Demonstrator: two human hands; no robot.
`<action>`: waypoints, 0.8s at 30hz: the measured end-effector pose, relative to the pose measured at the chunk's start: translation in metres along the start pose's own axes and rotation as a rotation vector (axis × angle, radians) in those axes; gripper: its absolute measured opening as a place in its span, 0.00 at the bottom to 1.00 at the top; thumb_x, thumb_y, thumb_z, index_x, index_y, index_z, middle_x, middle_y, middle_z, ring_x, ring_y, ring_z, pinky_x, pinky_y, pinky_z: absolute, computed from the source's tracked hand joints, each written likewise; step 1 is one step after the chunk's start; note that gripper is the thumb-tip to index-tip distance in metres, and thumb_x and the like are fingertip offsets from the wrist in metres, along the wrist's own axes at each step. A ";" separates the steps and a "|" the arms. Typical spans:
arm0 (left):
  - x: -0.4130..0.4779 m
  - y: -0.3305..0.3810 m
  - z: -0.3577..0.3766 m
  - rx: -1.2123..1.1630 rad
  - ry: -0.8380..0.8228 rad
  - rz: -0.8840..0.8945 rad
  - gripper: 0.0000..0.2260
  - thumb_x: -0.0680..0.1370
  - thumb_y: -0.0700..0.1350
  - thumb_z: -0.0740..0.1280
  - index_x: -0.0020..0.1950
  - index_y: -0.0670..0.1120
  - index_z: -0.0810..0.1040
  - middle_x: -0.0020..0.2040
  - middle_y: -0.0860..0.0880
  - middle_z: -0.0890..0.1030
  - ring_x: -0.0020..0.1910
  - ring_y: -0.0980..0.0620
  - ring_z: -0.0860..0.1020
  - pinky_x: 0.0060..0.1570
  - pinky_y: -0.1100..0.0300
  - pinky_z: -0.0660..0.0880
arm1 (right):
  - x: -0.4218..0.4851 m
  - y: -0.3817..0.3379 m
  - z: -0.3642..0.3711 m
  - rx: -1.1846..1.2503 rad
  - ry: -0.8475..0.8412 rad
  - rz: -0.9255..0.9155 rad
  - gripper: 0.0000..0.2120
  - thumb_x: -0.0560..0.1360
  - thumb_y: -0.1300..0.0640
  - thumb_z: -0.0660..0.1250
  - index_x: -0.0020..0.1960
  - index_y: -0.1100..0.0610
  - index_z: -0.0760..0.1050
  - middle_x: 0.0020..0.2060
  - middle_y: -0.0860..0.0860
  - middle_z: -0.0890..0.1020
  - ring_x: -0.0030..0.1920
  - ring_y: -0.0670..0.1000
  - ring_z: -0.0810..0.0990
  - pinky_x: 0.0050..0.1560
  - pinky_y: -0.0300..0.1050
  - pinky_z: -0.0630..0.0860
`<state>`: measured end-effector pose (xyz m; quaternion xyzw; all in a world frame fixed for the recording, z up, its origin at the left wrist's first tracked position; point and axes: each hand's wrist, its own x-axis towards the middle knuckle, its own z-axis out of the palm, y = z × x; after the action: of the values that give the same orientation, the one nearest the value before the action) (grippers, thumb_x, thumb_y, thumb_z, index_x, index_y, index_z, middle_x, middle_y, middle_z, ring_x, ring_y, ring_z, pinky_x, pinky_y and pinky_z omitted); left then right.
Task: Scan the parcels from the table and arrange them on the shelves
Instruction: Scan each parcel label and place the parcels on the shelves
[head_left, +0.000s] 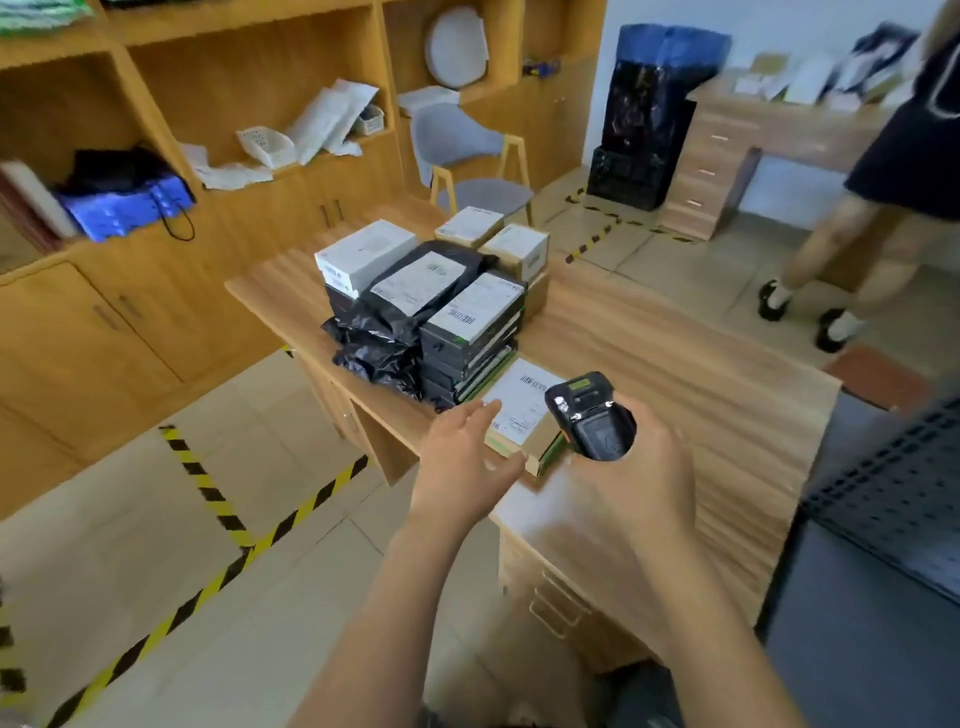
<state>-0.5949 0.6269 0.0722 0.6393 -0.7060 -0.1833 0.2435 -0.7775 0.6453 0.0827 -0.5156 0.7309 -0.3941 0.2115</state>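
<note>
A pile of parcels (431, 306) sits on the table (675, 364); a single parcel (519, 408) lies just before it, near the edge. The scanner (595, 418), in the right hand (649, 467), is over that parcel's right end, the left hand (462, 457) at its left. The shelves (234, 130) stand left of the table, a chair (467, 156) behind it.

Your left hand (462, 457): bare | your right hand (647, 486): bare | your left forearm (395, 597): bare down to the frame's lower edge | your right forearm (717, 623): likewise
</note>
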 end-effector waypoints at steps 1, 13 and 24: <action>0.012 -0.004 0.005 0.014 -0.028 0.017 0.29 0.74 0.56 0.69 0.73 0.50 0.68 0.71 0.50 0.69 0.71 0.51 0.63 0.72 0.55 0.59 | 0.005 0.003 0.003 -0.002 0.021 0.012 0.29 0.57 0.52 0.77 0.57 0.45 0.73 0.42 0.42 0.80 0.48 0.52 0.78 0.43 0.48 0.79; 0.132 -0.069 0.099 0.187 -0.505 0.352 0.34 0.78 0.61 0.59 0.79 0.48 0.53 0.79 0.46 0.52 0.78 0.48 0.47 0.75 0.54 0.46 | 0.039 0.032 0.070 -0.121 0.200 0.362 0.38 0.59 0.56 0.79 0.67 0.50 0.72 0.55 0.47 0.80 0.56 0.55 0.75 0.46 0.45 0.70; 0.135 -0.076 0.148 0.354 -0.629 0.503 0.41 0.70 0.71 0.35 0.77 0.52 0.32 0.75 0.48 0.29 0.74 0.47 0.28 0.73 0.47 0.32 | 0.018 0.037 0.062 -0.272 0.292 0.537 0.38 0.60 0.55 0.80 0.68 0.53 0.72 0.57 0.49 0.80 0.57 0.55 0.75 0.48 0.44 0.69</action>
<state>-0.6271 0.4766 -0.0764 0.3926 -0.8999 -0.1802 -0.0598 -0.7617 0.6127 0.0179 -0.2660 0.9092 -0.2928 0.1299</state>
